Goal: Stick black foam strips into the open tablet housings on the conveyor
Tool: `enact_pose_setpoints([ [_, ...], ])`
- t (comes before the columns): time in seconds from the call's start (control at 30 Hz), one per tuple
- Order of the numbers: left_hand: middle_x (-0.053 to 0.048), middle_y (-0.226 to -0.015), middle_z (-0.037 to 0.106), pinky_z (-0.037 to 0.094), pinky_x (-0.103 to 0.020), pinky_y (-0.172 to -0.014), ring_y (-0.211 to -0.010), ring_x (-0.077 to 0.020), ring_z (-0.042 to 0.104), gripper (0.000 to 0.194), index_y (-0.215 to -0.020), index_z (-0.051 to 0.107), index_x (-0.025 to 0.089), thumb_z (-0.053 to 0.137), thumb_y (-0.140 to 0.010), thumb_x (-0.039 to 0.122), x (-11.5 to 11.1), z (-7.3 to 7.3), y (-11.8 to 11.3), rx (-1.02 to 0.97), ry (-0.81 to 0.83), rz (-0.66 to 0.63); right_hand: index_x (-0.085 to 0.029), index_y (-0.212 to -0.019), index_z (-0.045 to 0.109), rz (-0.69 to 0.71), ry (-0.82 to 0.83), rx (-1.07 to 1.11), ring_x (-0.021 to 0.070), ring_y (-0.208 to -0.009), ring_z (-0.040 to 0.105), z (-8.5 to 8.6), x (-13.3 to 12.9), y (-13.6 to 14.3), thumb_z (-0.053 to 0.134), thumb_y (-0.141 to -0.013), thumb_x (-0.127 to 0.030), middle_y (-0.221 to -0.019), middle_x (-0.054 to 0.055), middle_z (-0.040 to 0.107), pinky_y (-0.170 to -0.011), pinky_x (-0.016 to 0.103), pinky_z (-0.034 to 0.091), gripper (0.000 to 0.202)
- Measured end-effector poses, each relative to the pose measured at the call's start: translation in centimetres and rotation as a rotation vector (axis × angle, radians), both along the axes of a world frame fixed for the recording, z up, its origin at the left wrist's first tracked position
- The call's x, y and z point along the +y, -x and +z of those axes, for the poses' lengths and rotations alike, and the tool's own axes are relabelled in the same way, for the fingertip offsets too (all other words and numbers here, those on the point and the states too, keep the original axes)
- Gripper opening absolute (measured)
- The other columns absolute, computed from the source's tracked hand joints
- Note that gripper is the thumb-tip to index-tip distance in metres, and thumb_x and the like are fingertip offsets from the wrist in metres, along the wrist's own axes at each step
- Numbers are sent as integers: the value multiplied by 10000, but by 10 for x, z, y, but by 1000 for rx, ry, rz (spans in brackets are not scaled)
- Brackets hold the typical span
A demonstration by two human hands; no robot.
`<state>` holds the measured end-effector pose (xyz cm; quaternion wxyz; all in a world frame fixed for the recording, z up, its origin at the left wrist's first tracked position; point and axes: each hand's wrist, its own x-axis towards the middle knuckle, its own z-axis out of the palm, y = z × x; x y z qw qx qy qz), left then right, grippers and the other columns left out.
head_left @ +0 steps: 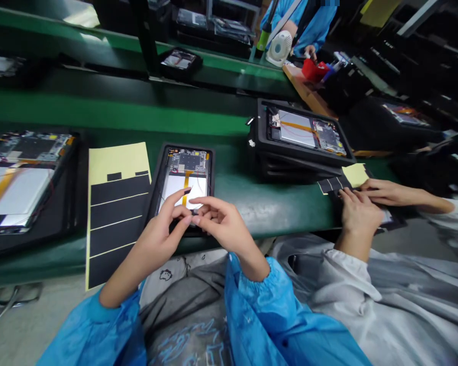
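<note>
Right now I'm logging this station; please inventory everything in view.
Near device: 1, white and black, centre
Small piece: 1, black, over near device
Tray: 1, black, around near device
Sheet: 1, yellow with black strips, left
Stacked trays: several, black, right of centre
Other devices: 5+, white and dark, left, right, back
Co-worker's sheet: 1, yellow and black, right
Fan: 1, white, back
Container: 1, red, back
Bench: 1, green, beneath
Co-workers: 2, blue and pale sleeves, back and right
Left hand: 1, bare, centre
Right hand: 1, bare, centre

We can make out no label, brand or number; the blue lettering (193,335) on the grey garment (166,307) is illegible.
</note>
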<state>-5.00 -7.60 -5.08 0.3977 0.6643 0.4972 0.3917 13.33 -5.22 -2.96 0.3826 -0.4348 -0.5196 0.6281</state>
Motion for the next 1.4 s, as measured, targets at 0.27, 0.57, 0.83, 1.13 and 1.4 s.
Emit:
enact_pose_setpoints([
  [0.27,-35,-1180,747,199,-538,-1260,-1236,-224,609,616,-1601,291,263,354,-1007,112,13,-20,19,487,-426,-330,-208,-963,766,-407,-153,-224,170,-723,690,-10,-8,-25,686,-877,-356,-849,44,718,-665,286,569,189],
  [0.57,-17,-1136,752,100,-500,-1288,-1103,-207,651,647,-1600,311,260,374,-982,79,14,-23,33,508,-526,-193,-229,-840,762,-232,-344,-530,225,-1005,629,-30,-16,0,728,-874,-195,-1077,58,681,-933,396,521,58],
  [0.83,-24,-1109,762,128,-525,-1280,-1044,-217,668,619,-1587,337,225,376,-984,91,14,-23,30,505,-520,-167,-237,-891,732,-133,-500,-698,326,-1449,326,-34,-12,3,689,-906,-168,-1397,82,560,-1206,547,328,83],
  [1.13,-15,-1100,771,174,-542,-1268,-1047,-224,660,637,-1587,317,232,403,-976,71,13,-27,31,505,-568,-135,-186,-1077,658,-65,-557,-928,363,-1510,278,-22,-16,10,581,-954,-182,-1491,146,508,-1186,611,345,145],
  [1.4,-57,-1157,748,201,-552,-1257,-1073,-221,667,554,-1541,378,205,402,-1000,91,6,-26,27,559,-567,-106,-210,-1016,688,-42,-712,-998,355,-1497,325,-31,-20,11,499,-1021,-188,-1457,126,568,-1167,677,322,191],
])
